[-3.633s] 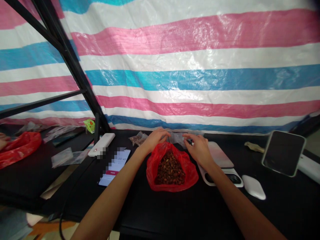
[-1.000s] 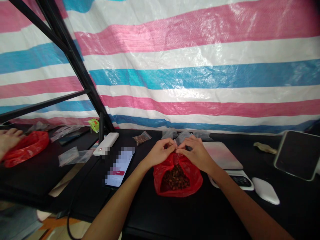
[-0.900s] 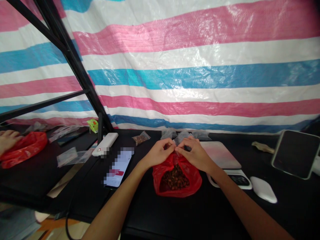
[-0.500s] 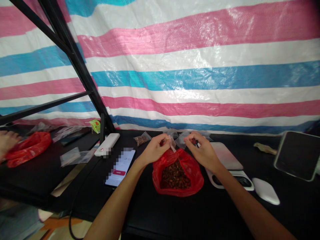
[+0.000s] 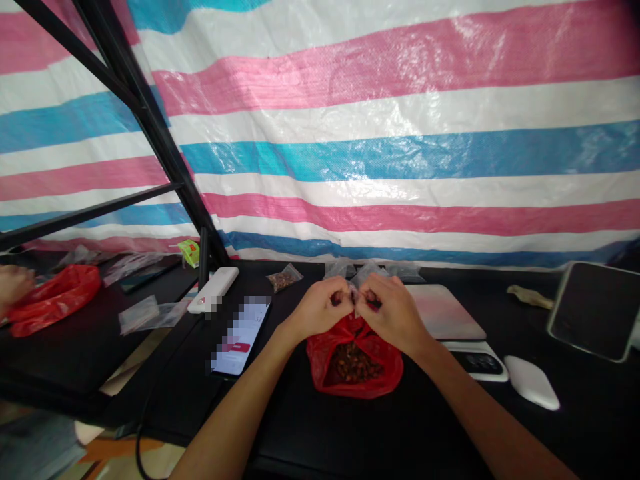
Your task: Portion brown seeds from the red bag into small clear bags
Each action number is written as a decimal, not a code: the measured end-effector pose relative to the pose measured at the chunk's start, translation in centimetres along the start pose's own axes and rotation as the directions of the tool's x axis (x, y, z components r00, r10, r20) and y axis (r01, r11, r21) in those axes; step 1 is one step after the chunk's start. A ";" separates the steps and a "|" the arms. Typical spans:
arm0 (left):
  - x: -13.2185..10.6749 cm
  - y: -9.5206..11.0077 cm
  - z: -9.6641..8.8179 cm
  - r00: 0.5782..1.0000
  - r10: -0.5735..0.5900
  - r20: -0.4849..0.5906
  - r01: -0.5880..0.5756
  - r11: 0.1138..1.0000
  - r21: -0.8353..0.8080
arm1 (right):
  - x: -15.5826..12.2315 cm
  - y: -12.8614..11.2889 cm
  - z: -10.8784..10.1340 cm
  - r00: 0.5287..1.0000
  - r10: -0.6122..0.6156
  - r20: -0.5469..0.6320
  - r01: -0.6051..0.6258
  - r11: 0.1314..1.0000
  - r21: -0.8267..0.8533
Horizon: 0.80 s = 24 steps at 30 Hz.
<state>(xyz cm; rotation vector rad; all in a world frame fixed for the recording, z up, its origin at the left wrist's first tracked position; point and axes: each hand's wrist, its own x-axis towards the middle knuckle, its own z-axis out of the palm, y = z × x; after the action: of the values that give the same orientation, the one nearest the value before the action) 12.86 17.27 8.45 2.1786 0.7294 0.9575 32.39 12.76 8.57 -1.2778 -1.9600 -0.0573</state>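
Note:
My left hand (image 5: pixel 323 308) and my right hand (image 5: pixel 393 308) meet above the back of a red plastic bag (image 5: pixel 318 368). Fingertips of both are pinched on a small clear plastic bag (image 5: pixel 355 293), mostly hidden by the fingers. The red bag lies open on the black table, its mouth spread, with many small brown dried pieces (image 5: pixel 354 364) inside. Behind the hands lie more clear plastic bags (image 5: pixel 340 268). A small clear bag filled with brown pieces (image 5: pixel 285 277) rests to the left of my left hand.
Right of my hands is a white scale (image 5: pixel 477 360) with a silver plate (image 5: pixel 447 313), then a white rounded case (image 5: pixel 531 381) and a dark-screened tablet (image 5: pixel 595 310). A phone (image 5: pixel 243 337) and white power bank (image 5: pixel 215 290) lie left. Another person's hand (image 5: pixel 15 290) touches a red bag (image 5: pixel 57 300).
My hands have come together, the right moving left to grip the small clear bag alongside the left. The red bag's mouth has narrowed at the back beneath them.

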 end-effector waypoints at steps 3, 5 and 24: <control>0.0 0.0 -0.3 0.999 -0.001 -0.047 0.003 0.999 0.052 | 0.1 0.1 -0.4 0.998 0.023 -0.062 -0.027 0.998 -0.055; 0.0 0.2 -0.5 0.997 -0.004 -0.078 0.006 1.000 0.022 | 0.1 0.3 -0.7 0.995 0.094 -0.010 -0.094 0.995 0.027; -0.9 1.6 -4.0 0.972 -0.092 0.218 0.059 0.987 0.151 | 1.1 1.2 -1.2 0.930 0.329 0.161 -0.346 0.644 0.683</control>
<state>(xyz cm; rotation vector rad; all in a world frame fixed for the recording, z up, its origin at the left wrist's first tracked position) 9.59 16.95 11.41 2.3185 0.7862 0.6228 33.83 13.68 9.65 -1.0747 -1.4698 0.8319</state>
